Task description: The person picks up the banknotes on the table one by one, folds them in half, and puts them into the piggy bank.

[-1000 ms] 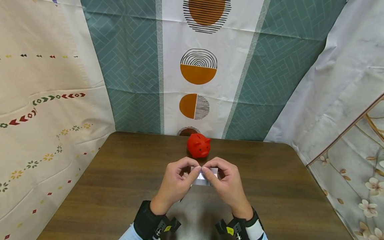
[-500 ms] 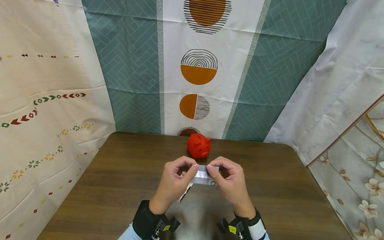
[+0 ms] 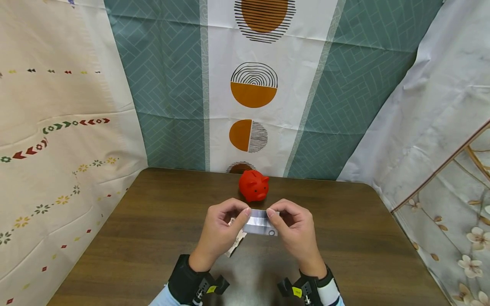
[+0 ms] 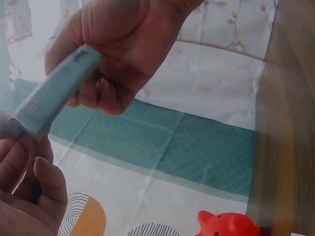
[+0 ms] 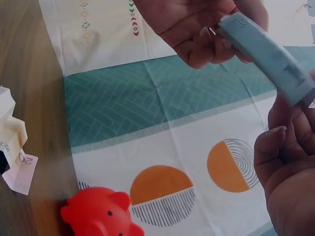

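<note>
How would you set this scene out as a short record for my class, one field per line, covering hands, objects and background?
Left hand: the left hand pinches one end of the folded paper strip
Right hand: the right hand pinches the strip's other end
Other paper: a folded paper piece on the table, partly hidden by the left hand in the head view
Figure: a red pig figure, upright near the table's far edge
Background: a hanging cloth with orange circles
</note>
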### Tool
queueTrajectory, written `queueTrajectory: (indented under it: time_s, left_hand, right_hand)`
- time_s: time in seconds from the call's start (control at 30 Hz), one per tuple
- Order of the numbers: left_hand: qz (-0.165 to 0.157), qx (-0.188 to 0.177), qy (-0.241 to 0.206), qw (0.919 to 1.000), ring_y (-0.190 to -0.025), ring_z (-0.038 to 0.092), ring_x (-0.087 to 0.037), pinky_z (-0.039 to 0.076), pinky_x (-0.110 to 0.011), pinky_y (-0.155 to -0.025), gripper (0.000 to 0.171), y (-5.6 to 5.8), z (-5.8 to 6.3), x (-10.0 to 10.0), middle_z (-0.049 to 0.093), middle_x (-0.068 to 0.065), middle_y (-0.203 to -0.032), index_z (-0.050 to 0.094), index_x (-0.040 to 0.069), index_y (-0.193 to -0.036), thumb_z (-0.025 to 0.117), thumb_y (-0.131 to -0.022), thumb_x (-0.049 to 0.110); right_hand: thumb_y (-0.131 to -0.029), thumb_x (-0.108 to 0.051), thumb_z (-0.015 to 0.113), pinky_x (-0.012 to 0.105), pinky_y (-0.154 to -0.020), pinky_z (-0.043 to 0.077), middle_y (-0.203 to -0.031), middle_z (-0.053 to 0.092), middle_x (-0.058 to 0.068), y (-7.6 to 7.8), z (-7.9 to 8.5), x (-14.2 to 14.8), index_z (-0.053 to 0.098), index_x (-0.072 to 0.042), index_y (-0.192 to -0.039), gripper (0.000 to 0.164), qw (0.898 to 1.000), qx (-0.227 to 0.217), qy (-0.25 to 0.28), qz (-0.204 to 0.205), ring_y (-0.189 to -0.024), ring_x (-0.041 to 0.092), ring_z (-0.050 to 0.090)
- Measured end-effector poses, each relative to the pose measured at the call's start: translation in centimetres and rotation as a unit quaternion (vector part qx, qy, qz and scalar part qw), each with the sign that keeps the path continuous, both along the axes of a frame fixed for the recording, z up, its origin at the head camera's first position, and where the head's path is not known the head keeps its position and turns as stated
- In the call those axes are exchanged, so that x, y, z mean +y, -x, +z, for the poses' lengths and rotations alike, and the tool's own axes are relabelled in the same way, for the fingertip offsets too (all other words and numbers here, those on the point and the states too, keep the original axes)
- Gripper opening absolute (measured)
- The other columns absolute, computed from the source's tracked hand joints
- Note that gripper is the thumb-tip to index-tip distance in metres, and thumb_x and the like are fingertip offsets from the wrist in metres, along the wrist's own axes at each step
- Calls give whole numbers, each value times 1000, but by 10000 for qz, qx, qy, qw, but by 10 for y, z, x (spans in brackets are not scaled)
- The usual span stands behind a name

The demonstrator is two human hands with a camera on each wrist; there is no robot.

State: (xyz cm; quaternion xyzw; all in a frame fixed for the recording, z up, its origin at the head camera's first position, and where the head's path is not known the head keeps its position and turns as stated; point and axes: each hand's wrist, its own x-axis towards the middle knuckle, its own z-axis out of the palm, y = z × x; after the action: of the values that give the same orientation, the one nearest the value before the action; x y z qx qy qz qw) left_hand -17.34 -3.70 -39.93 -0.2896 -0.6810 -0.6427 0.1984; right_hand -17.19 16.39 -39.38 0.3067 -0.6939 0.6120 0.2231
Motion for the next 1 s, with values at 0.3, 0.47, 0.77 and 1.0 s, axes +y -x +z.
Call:
queueTrajectory:
  time_s: [0.3, 0.47, 0.77, 1.0]
  left_hand:
    - [103, -19, -122, 9999, -70, 56, -14, 53, -26, -59, 11, 0, 0, -2, 69, -10, -84, 73, 7, -98, 65, -96, -1]
    - [153, -46, -156, 9998, -72, 56, -15, 53, -25, -62, 11, 0, 1, -4, 69, -10, -84, 74, 7, -98, 65, -96, -1]
    - [-1, -65, -191, 9998, -68, 56, -15, 50, -25, -56, 12, 1, 0, -4, 68, -9, -81, 74, 7, -98, 67, -94, -2]
    - [-51, -127, -160, 9998, -66, 56, -13, 48, -26, -52, 10, 1, 1, -4, 66, -8, -78, 74, 7, -95, 69, -94, -1]
  right_hand:
    - [-91, 13, 64, 26, -52, 49, -83, 68, 6, 0, 1, 2, 73, -4, -97, 20, 9999, -42, -31, -120, -69, 13, 57]
    - [-91, 12, 65, 26, -52, 49, -83, 69, 7, 0, 3, 3, 74, -4, -96, 19, 9997, -125, -88, -175, -69, 14, 57]
    - [-89, 14, 66, 25, -53, 50, -85, 69, 6, 0, 2, 3, 74, -3, -97, 21, 10000, -92, 30, 1, -71, 14, 58]
    - [-89, 13, 67, 26, -49, 47, -83, 69, 6, -1, 2, 2, 74, -4, -95, 20, 9999, -163, -27, 30, -69, 14, 57]
